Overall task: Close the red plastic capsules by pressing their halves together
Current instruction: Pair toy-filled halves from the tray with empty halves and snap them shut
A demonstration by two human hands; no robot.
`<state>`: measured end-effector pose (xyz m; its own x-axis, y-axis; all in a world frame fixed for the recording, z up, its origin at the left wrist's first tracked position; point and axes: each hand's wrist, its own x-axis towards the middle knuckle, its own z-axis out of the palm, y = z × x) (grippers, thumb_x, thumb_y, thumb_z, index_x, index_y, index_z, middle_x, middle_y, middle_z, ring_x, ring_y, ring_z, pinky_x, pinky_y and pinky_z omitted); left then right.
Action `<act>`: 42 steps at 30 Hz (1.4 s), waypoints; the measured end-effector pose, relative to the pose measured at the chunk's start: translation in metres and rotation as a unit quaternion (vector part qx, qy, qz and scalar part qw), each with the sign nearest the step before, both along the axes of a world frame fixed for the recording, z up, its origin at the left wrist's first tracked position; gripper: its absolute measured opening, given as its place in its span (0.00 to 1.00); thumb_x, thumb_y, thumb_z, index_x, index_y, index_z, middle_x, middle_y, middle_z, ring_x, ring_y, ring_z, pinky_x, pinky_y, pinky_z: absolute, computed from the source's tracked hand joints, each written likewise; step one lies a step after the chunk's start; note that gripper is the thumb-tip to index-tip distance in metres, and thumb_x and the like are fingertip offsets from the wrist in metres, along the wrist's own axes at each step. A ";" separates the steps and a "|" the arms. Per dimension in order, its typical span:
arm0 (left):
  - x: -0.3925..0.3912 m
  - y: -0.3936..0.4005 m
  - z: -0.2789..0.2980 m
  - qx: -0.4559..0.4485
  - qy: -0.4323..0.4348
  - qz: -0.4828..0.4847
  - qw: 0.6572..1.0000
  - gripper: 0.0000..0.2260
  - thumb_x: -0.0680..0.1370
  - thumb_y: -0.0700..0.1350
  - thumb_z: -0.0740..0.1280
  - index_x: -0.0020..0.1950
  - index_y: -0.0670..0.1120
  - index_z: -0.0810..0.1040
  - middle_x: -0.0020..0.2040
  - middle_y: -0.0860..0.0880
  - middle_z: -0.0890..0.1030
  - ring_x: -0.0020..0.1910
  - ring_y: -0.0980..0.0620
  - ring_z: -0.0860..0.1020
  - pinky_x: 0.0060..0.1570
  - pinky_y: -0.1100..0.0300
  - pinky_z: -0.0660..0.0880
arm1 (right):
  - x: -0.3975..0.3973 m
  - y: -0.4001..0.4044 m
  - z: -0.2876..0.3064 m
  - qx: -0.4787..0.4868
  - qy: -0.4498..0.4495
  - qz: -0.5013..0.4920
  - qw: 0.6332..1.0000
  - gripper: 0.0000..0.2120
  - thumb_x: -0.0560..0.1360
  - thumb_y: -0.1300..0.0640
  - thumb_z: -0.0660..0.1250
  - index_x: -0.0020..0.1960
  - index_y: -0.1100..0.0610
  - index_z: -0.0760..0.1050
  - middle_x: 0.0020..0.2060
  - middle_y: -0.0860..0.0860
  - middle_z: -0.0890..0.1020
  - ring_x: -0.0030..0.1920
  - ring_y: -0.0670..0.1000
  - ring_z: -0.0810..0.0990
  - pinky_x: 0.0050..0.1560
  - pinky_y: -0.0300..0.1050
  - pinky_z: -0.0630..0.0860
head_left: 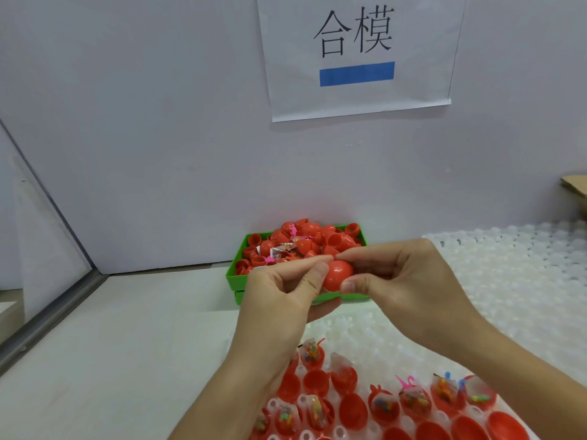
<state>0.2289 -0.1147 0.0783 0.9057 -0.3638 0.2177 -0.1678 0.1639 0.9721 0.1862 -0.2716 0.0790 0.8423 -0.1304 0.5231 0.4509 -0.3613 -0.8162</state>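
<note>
A red plastic capsule [337, 275] is held in mid-air in front of the green box. My left hand [282, 300] pinches its left side with thumb and fingers. My right hand [403, 281] grips its right side, thumb below and fingers over the top. Whether the two halves are fully joined is hidden by the fingers. Below my hands, open red capsule halves [384, 404] stand in a white dimpled tray [374, 338]; several hold small toys in clear packets, others hold nothing.
A green box [233, 277] against the wall is heaped with loose red halves and packeted toys. A second white dimpled tray [521, 268] lies to the right. A paper sign [359, 55] hangs on the wall. A metal rail [57, 315] borders the table's left.
</note>
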 end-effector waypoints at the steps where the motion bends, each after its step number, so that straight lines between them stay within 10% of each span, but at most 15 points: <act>1: 0.000 0.001 0.001 0.033 -0.018 0.011 0.999 0.09 0.76 0.44 0.70 0.54 0.49 0.86 0.48 0.52 0.87 0.49 0.54 0.85 0.45 0.58 0.83 | 0.001 -0.001 -0.001 0.003 0.004 0.002 1.000 0.17 0.67 0.68 0.77 0.43 0.45 0.85 0.39 0.43 0.87 0.42 0.44 0.86 0.47 0.35 0.80; 6: -0.002 0.003 0.002 0.103 -0.077 0.023 0.991 0.07 0.75 0.46 0.73 0.52 0.52 0.85 0.43 0.52 0.87 0.43 0.53 0.86 0.42 0.60 0.83 | 0.002 0.001 -0.003 -0.048 -0.011 -0.018 0.999 0.15 0.66 0.63 0.79 0.46 0.45 0.84 0.38 0.45 0.86 0.40 0.48 0.85 0.45 0.48 0.83; 13: -0.003 -0.003 0.003 -0.061 0.073 -0.038 0.995 0.11 0.78 0.43 0.66 0.56 0.39 0.82 0.46 0.41 0.86 0.43 0.46 0.86 0.44 0.56 0.83 | 0.005 0.003 -0.007 0.031 -0.030 0.000 0.999 0.21 0.68 0.71 0.76 0.51 0.47 0.84 0.40 0.51 0.84 0.43 0.56 0.83 0.48 0.60 0.81; 25: -0.008 -0.010 0.003 0.001 -0.007 -0.029 1.000 0.09 0.81 0.49 0.63 0.52 0.44 0.76 0.34 0.47 0.84 0.33 0.49 0.83 0.35 0.60 0.79 | 0.002 0.004 -0.003 0.060 -0.044 -0.014 0.997 0.19 0.60 0.45 0.75 0.48 0.52 0.82 0.40 0.53 0.85 0.40 0.52 0.84 0.43 0.49 0.82; 31: -0.014 -0.009 0.011 -0.202 0.239 -0.112 0.943 0.14 0.81 0.46 0.59 0.52 0.35 0.77 0.33 0.41 0.76 0.29 0.49 0.74 0.30 0.59 0.75 | 0.000 0.007 -0.001 0.063 -0.053 0.003 0.997 0.07 0.73 0.56 0.69 0.50 0.50 0.83 0.43 0.49 0.87 0.44 0.47 0.85 0.44 0.35 0.79; 36: -0.013 -0.007 0.010 -0.238 0.283 -0.143 0.918 0.15 0.81 0.46 0.58 0.51 0.35 0.78 0.34 0.41 0.77 0.29 0.49 0.75 0.31 0.60 0.77 | -0.001 0.009 -0.001 0.058 -0.046 -0.001 0.997 0.14 0.75 0.68 0.69 0.49 0.49 0.83 0.43 0.48 0.87 0.44 0.47 0.85 0.44 0.34 0.79; 42: -0.009 -0.011 0.004 -0.165 0.093 -0.036 0.981 0.13 0.73 0.44 0.70 0.54 0.39 0.77 0.41 0.41 0.85 0.38 0.47 0.84 0.37 0.60 0.81 | -0.003 0.009 0.002 0.046 -0.012 -0.007 0.999 0.11 0.76 0.61 0.69 0.50 0.46 0.82 0.46 0.42 0.87 0.50 0.43 0.85 0.50 0.34 0.79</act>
<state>0.2195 -0.1256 0.0820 0.9156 -0.3656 0.1673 0.0313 0.4797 0.8769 0.1830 -0.2625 0.0806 0.8269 -0.1902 0.5292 0.4668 -0.2924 -0.8346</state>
